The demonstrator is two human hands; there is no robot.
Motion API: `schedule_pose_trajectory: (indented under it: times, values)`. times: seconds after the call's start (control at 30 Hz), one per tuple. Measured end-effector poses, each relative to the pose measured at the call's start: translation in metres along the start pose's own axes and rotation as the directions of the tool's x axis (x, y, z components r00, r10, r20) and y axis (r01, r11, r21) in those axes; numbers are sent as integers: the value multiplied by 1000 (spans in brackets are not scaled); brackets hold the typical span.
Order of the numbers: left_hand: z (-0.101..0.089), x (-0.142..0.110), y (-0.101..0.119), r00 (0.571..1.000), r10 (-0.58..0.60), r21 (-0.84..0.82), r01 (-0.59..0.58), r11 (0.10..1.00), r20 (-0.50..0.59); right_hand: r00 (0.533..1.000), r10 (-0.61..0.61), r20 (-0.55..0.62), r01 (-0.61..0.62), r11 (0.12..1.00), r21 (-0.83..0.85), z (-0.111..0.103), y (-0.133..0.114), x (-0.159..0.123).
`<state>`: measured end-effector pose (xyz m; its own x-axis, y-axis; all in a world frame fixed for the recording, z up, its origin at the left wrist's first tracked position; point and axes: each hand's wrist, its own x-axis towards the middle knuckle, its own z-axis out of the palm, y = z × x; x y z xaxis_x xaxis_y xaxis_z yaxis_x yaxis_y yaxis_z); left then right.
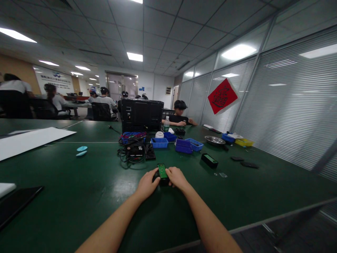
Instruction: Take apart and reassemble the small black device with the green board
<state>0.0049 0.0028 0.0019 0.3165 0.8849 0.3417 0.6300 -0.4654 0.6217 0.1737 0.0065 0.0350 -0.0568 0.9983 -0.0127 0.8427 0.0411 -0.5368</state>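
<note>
A black case (164, 182) rests on the green table in front of me, with a green circuit board (162, 171) showing in its top. My left hand (147, 183) is closed on the left side of the case, its thumb near the board's edge. From the right, my right hand (178, 177) grips the same case, thumb on top by the board and fingers down its side. The fingers partly hide both sides of the case. To the right lies a similar black case (209, 161) with a pale green top. Small clear pieces (223, 175) lie near it.
Beyond my hands are tangled cables and a black device (135, 150), blue bins (159, 142), a purple-blue bin (183, 146), a metal bowl (215, 140) and a monitor (142, 116). Light blue pieces (81, 151) and white sheets (34, 140) lie left. A person (180, 114) sits across the table.
</note>
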Motion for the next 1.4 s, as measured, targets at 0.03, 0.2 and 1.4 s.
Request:
schedule_pose_trajectory:
  times: [0.03,0.2,1.4]
  values:
    - [0,0,0,1000,19,-17,-18,1000,2,1000,-8,-20,8,1000,-21,1,0,1]
    - [1,-1,1,998,58,-111,-59,992,-4,984,-86,-156,69,992,-110,8,1,5]
    - [10,4,-8,986,-142,-12,141,990,-83,956,-20,-291,-102,912,-398,16,-18,-11]
